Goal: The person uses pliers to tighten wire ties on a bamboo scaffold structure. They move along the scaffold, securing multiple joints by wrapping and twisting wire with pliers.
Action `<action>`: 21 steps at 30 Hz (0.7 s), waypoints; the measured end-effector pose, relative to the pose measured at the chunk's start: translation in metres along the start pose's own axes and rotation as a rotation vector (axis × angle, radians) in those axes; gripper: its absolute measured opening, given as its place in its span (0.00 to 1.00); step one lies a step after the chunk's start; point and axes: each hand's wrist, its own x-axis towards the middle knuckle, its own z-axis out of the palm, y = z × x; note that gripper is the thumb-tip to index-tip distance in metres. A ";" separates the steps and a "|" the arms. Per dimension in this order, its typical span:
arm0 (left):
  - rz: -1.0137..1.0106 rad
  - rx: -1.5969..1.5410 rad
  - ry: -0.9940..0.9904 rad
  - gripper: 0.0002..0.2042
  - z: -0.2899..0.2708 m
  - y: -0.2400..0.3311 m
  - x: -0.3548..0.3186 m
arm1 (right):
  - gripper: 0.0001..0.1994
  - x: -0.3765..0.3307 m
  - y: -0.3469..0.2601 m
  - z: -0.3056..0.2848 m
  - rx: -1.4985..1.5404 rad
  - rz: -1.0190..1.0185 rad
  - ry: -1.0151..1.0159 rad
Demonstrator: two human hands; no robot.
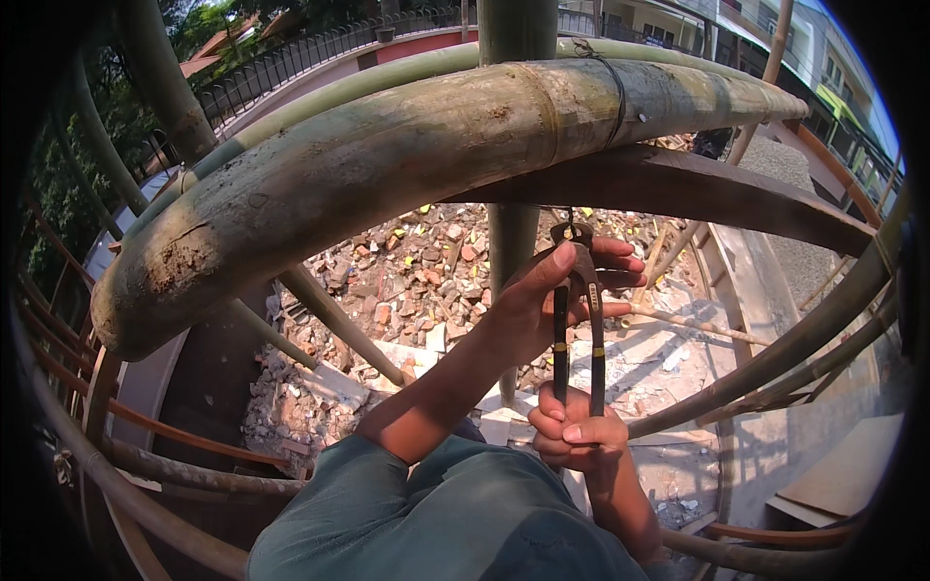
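A pair of dark pincers (592, 290) with yellow bands on its handles hangs roughly upright in front of me. My right hand (581, 431) is closed around the lower ends of the handles, which lie close together. Higher up, my left hand (542, 290) lays its thumb on the tool near the jaws, its fingers extending behind and to the right. The jaws sit just below the dark wooden beam (697, 189), at a thin dark wire (570, 215). Whether they bite on the wire I cannot tell.
A thick bamboo pole (387, 145) crosses above my hands, with wire (617, 102) tied around it. Behind stands an upright bamboo post (513, 252). Brick rubble (417, 271) covers the ground far below. More bamboo (794, 363) slants at the right.
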 end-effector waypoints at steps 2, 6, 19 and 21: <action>-0.047 -0.324 -0.186 0.23 -0.003 -0.003 0.007 | 0.13 0.021 -0.003 -0.011 0.281 0.146 -0.322; -0.068 -0.195 -0.028 0.20 -0.003 -0.012 0.012 | 0.28 0.035 -0.022 -0.015 0.038 -0.006 -0.318; 0.147 0.147 0.184 0.24 -0.006 -0.019 0.004 | 0.20 0.022 -0.047 -0.011 -0.215 0.003 -0.150; 0.003 -0.076 -0.050 0.23 -0.015 -0.014 0.004 | 0.19 0.049 -0.041 -0.010 0.348 0.269 -0.678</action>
